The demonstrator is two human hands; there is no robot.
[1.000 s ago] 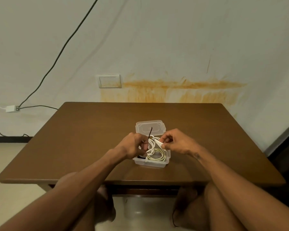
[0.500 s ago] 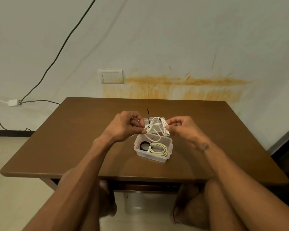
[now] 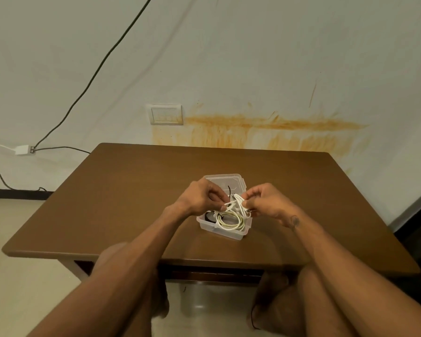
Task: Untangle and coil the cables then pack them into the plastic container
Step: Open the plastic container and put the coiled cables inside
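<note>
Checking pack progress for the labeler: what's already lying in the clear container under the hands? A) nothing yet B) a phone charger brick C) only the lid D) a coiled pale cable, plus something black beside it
D: a coiled pale cable lies in the clear container with a black cable at its left, while the left hand and right hand hold a white cable above it.

Container (image 3: 225,231) far wall: hidden behind both hands.
White cable (image 3: 236,206) ends: buried in fingers.
Forearms: cut off below.
</note>
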